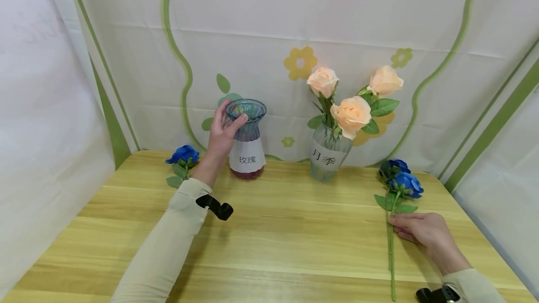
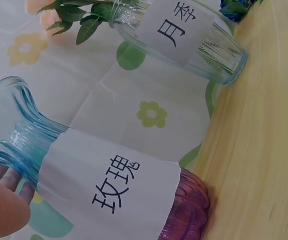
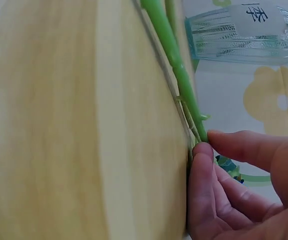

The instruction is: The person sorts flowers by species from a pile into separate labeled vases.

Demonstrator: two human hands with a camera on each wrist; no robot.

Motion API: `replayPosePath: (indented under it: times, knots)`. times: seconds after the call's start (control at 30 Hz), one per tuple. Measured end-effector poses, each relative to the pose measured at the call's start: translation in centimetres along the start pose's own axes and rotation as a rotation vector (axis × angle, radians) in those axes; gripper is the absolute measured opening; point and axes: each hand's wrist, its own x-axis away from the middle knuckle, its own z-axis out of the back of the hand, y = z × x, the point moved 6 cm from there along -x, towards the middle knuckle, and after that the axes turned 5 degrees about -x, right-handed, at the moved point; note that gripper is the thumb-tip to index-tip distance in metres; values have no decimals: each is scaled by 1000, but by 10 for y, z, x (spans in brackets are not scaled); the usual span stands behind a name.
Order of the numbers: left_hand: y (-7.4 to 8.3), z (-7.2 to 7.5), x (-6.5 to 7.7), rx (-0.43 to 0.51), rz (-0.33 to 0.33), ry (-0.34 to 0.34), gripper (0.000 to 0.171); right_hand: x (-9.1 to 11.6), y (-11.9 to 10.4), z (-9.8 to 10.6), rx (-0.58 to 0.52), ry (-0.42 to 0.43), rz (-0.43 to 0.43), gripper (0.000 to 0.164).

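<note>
1. The left hand [image 1: 222, 135] grips the blue-and-purple glass vase [image 1: 250, 131] near its flared mouth, thumb in front, fingers behind; the narrow neck probably gives a secure hold.
2. This vase stands upright at the back of the wooden table [image 1: 294, 237], its label [image 1: 247, 159] facing forward, probably for easy reading.
3. The right hand [image 1: 423, 230] pinches a green stem [image 3: 174, 55] below the leaves, which seems suitable for so thin a thing; whether both stems are pinched, I cannot tell.
4. Two blue roses [image 1: 407, 185] lie together at the table's right; another blue rose [image 1: 184, 154] lies at the left.
5. The clear glass vase [image 1: 322, 173] supports three peach roses [image 1: 351, 115].
6. The gripped vase is ribbed and translucent, blue above, purple at the base; the blue roses have deep-coloured, layered petals.
</note>
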Motion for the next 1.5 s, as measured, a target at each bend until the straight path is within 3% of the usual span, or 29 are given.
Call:
replayPosePath:
  times: [0.13,0.33,0.47,0.53,0.63,0.77,0.93,1.33,1.5]
  knots:
    - [-1,-1,0,0,-3,-1,80,1,-2,2,3,21,16,23]
    - [-2,-2,-1,8,-4,-8,82,5,-11,10,-16,102,43,55]
    - [-3,-2,-1,10,-7,-10,81,8,-17,13,4,124,56,62]
    - [-3,-2,0,10,-8,-10,81,9,-18,13,-48,113,58,50]
    - [-3,-2,0,11,-7,-9,81,10,-19,11,-218,82,57,19]
    - [-3,-3,0,11,-6,-11,81,12,-21,8,-274,119,67,35]
    - [-2,-3,1,13,-8,-12,81,15,-23,5,-206,195,95,30]
    - [-1,-2,1,3,1,-8,82,23,-34,2,-395,273,186,19]
    - [1,-1,2,14,-1,-5,82,24,-34,-1,-488,307,165,21]
